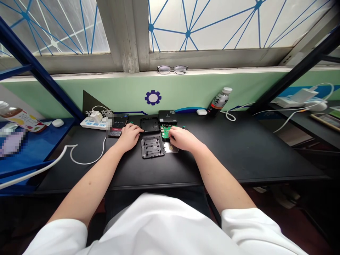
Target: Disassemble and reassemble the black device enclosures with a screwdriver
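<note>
My left hand (129, 136) rests on the desk with its fingers stretched out, the tips touching the left edge of an open black plastic housing (150, 124). Bent fingers of my right hand (183, 138) close at the right side of a green circuit board (164, 132); the grip itself is partly hidden. Nearer to me lies a black cover (152, 147) with its ribbed inner side up. A silvery metal plate (171, 148) sits beside it, below the board. Behind the board is a closed black box (168, 117).
At the left are a phone (118, 124) with a timer and a white power strip (95, 123) with its cable. A bottle (220, 102) and a white earphone case (202, 112) stand along the wall. Glasses (172, 69) lie on the sill. Blue shelf posts flank the desk (239, 152).
</note>
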`<state>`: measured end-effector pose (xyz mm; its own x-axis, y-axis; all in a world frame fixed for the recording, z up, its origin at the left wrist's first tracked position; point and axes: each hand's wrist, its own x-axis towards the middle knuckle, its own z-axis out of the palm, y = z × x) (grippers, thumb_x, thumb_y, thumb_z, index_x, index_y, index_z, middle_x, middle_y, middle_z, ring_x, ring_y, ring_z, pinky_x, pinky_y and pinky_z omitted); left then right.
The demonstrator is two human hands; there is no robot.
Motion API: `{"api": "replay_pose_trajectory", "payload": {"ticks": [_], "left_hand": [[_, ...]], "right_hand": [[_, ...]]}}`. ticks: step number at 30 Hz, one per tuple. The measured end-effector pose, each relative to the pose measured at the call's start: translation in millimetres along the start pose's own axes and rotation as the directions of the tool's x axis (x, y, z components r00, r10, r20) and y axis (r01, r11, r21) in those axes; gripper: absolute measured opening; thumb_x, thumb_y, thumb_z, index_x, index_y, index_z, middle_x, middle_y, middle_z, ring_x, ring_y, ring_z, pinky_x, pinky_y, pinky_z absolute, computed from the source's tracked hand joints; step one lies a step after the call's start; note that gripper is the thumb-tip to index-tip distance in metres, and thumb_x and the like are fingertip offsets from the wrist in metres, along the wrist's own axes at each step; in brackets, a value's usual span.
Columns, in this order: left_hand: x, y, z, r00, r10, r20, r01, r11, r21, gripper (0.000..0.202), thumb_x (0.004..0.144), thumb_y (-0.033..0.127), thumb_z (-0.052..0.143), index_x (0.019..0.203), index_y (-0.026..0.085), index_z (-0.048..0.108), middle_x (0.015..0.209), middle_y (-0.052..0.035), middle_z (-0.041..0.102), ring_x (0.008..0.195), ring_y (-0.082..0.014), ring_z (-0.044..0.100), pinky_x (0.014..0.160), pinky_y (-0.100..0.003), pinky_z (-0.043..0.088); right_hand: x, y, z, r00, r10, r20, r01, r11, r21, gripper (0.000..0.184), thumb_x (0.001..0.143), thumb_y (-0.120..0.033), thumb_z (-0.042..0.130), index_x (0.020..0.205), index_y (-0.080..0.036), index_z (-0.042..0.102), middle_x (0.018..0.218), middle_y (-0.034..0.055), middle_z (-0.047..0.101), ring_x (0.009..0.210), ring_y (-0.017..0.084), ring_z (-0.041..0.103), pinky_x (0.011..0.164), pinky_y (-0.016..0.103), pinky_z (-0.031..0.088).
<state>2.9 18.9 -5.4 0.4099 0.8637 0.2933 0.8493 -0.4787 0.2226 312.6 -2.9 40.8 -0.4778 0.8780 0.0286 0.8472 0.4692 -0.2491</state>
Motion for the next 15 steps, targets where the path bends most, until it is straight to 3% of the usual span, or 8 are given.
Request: {"api": "replay_pose_trajectory", "payload": {"ticks": [9,15], "left_hand": [[-5,1,-8.1,1.000,-0.010,0.018,0.010,1.000,-0.001,0.031,0.100,0.018,0.047,0.108,0.025,0.077,0.121,-0.0122,0.074,0.127,-0.0355,0.053,0.103,-0.056,0.046],[-5,2,-11.9,0.999,-0.052,-0.016,0.052,0.998,-0.026,0.040,0.097,0.017,0.048,0.129,0.023,0.070,0.131,-0.0131,0.073,0.132,-0.0361,0.051,0.105,-0.056,0.046]], "right_hand": [[0,8,0,0.991,-0.062,-0.117,0.068,0.997,0.045,0.015,0.095,-0.011,0.050,0.087,-0.022,0.057,0.104,0.0111,0.068,0.099,0.026,0.058,0.085,0.037,0.046],[-1,9,3,0.983,0.014,-0.185,0.011,0.991,0.133,0.013,0.103,-0.020,0.040,0.098,-0.024,0.051,0.119,0.0134,0.067,0.112,0.031,0.054,0.098,0.048,0.045]]}}
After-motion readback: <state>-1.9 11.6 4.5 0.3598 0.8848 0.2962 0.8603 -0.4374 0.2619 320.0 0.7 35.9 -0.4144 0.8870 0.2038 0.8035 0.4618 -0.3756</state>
